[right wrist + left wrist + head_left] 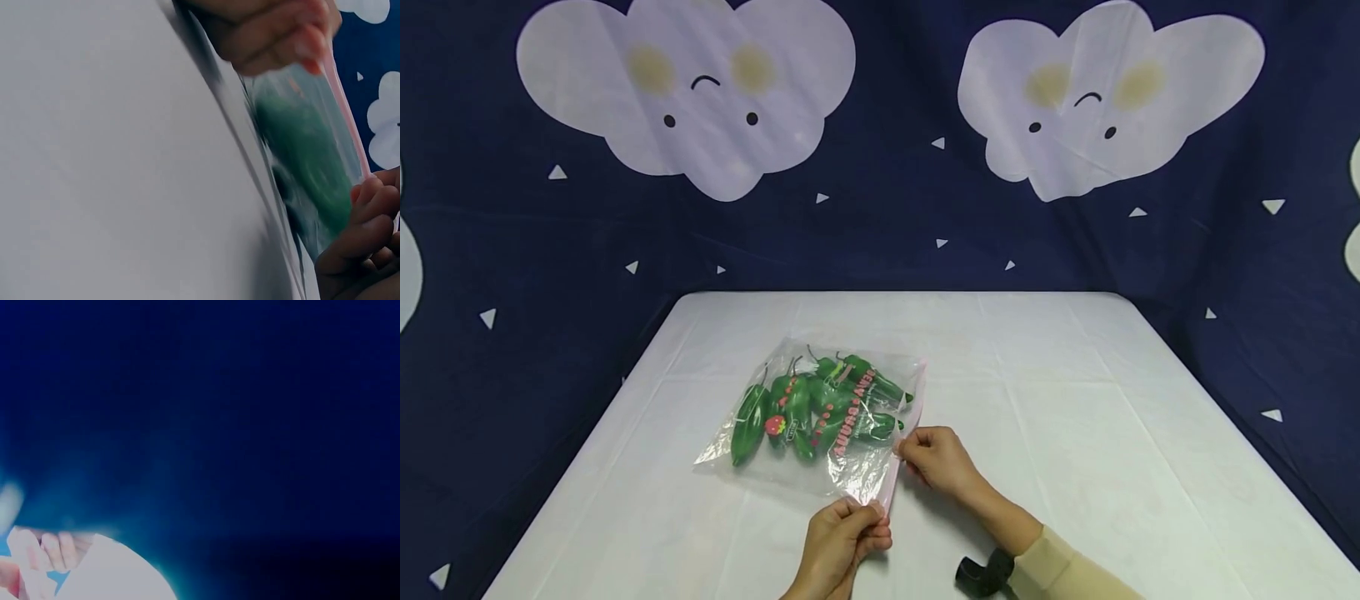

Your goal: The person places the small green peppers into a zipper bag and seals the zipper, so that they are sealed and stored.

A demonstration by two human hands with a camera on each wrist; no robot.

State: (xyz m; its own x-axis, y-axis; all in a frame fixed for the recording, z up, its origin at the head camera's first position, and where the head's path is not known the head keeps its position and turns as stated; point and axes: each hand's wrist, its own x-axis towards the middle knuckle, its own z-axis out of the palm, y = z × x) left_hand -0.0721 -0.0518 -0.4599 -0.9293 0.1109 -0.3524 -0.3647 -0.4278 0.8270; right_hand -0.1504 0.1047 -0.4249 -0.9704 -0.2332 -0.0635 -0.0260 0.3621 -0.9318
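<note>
A clear plastic zip bag (pixel 820 487) with red and pink print lies on the table, its pink seal strip (pixel 344 100) along the right side. Inside are several green peppers (pixel 749 423) with thin stems. My left hand (pixel 842 537) pinches the near end of the strip between thumb and fingers. Farther along the same edge, my right hand (pixel 942 460) grips the strip with its fingertips. In the right wrist view the strip runs taut between both hands, a blurred green pepper behind it. The left wrist view is mostly dark, with pale fingers (pixel 59 550) in its lower left corner.
A white cloth covers the table (pixel 1075 467). Behind it hangs a dark blue curtain (pixel 880 233) with clouds and small triangles. A black wrist device (pixel 985 575) sits under my right wrist, beside a beige sleeve (pixel 1067 571).
</note>
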